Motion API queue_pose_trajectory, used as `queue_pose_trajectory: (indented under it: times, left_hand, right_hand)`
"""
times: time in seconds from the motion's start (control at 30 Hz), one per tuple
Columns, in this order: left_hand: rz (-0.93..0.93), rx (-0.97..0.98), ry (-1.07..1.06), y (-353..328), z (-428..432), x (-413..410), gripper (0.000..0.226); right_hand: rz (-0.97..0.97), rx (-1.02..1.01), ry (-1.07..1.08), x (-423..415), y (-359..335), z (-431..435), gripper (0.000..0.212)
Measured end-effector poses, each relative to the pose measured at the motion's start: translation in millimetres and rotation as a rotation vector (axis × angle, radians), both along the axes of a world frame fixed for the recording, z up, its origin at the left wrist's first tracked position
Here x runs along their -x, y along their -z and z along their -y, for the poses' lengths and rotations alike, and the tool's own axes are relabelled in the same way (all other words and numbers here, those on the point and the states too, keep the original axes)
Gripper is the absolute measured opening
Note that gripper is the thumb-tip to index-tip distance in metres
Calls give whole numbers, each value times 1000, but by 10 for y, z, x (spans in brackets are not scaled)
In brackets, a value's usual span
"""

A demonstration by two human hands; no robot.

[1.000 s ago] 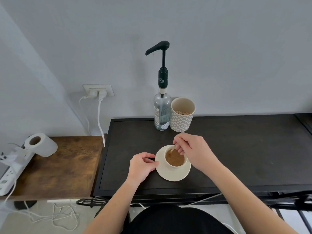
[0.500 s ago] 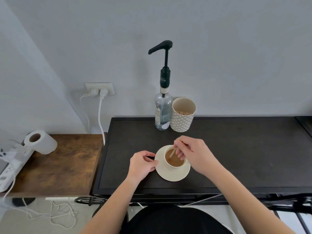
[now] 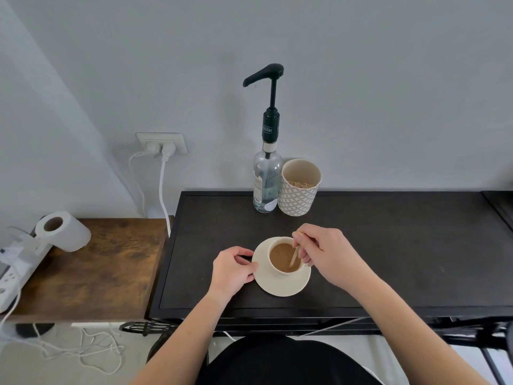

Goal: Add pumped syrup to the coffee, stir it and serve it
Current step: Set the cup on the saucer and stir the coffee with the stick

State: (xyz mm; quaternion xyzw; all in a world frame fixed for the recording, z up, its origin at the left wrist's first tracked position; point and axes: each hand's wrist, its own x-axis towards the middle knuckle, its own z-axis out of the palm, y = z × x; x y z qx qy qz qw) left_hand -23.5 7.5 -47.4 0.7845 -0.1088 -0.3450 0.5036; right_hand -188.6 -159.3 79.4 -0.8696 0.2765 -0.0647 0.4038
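A cream cup of milky coffee (image 3: 283,258) stands on a cream saucer (image 3: 280,286) on the black table (image 3: 402,259). My right hand (image 3: 330,255) pinches a thin wooden stir stick (image 3: 294,255) whose lower end dips into the coffee. My left hand (image 3: 233,269) grips the saucer's left rim. A clear syrup bottle (image 3: 266,179) with a tall black pump stands at the back of the table, apart from both hands.
A patterned cup (image 3: 299,190) holding more wooden sticks stands right of the bottle. To the left is a lower wooden side table (image 3: 91,273) with a toilet roll (image 3: 65,232) and a power strip (image 3: 14,270). Cables hang from a wall socket (image 3: 161,143).
The stir stick has swung from the cup's far left edge toward its right side, its tip now in the middle of the coffee. My left hand has stayed on the saucer.
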Motion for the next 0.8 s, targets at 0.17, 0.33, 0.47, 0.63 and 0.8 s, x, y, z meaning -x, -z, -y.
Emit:
queue_pose_trajectory:
  times: [0.17, 0.33, 0.47, 0.63, 0.8]
  left_hand:
    - [-11, 1, 1, -5, -11, 10, 27]
    - [-23, 6, -4, -3, -1, 2, 27]
    - [-26, 8, -6, -13, -3, 6, 26]
    - [-37, 5, -12, -13, 17, 7, 27]
    - [-43, 1, -17, -43, 15, 14, 27]
  right_hand:
    - [74, -39, 30, -157, 51, -93, 27]
    - [56, 168, 51, -151, 64, -3, 25]
    - [-2, 221, 34, -4, 38, 68, 26]
    - [-4, 55, -13, 17, 31, -52, 31]
    - [70, -6, -12, -200, 71, -144, 30]
